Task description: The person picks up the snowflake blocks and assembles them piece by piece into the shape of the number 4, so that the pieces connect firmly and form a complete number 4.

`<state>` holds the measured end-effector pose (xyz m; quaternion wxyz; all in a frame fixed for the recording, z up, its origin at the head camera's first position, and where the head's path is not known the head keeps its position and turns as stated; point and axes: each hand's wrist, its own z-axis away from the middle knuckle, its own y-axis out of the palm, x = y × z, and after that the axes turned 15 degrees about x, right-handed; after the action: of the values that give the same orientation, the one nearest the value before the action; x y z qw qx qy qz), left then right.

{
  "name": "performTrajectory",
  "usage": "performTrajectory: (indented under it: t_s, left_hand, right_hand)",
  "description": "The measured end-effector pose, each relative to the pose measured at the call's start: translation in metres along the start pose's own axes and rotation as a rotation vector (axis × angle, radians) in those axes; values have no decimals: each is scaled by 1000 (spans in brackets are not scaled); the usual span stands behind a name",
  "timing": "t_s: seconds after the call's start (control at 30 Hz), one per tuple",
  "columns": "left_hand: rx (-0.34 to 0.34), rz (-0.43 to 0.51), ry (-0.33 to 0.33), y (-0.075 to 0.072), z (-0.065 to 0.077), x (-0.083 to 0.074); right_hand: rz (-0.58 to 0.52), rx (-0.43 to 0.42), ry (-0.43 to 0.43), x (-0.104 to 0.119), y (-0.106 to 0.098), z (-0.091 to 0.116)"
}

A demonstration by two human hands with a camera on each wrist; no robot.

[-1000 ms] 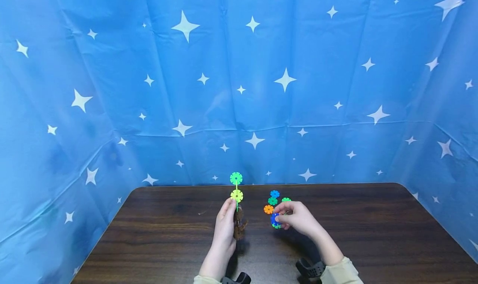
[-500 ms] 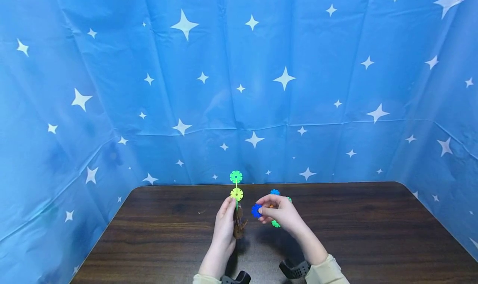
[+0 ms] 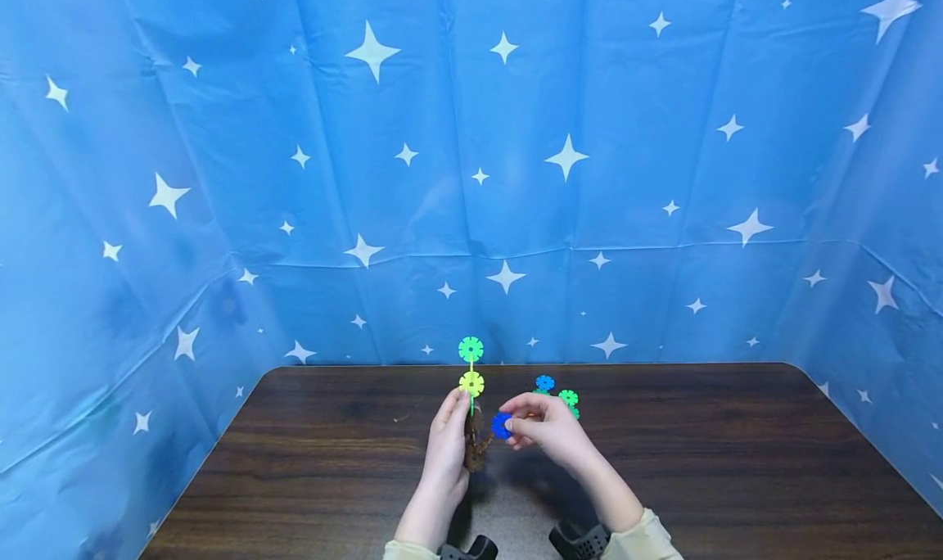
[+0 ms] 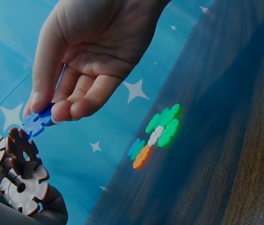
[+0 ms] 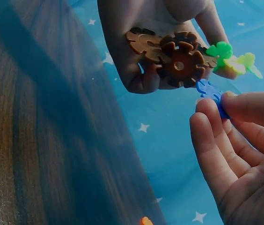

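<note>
My left hand holds a joined build of slotted plastic snowflake discs upright above the table. Its lower part is a cluster of brown discs, partly hidden by the hand in the head view. Above them rise a yellow disc and, at the top, a green disc. Just to the right, my right hand pinches a dark blue snowflake disc between thumb and fingers. The blue disc's edge is close beside the brown discs; whether they touch, I cannot tell.
Loose discs lie on the dark wooden table behind my right hand: a lighter blue one, several green ones, a white one and an orange one. A blue star-patterned curtain surrounds the table's far side.
My right hand has carried the dark blue disc from the loose discs leftward to the brown cluster. The left hand has stayed almost still with the build.
</note>
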<state>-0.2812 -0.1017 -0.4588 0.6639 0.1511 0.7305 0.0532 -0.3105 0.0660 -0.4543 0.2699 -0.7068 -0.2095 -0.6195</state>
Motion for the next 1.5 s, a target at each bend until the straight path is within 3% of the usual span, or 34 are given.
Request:
performTrajectory:
  t_s: [0.33,0.8,1.07,1.3,1.5]
  left_hand:
    - [8,5,-17,1,1,-3]
    - [-43,37,31,3,1,-5]
    - [-18,22,15,4,0,-3]
    - [-15,31,20,1,0,0]
    - [-15,20,25,-1,0,-1]
  right_hand:
    - [11,18,0,2,4,0]
    - [24,-17,-17,1,10,-2]
    - [36,-29,11,16,13,4]
    - [42,-13,27,2,-4,3]
    - [165,-113,25,-2,-32,10]
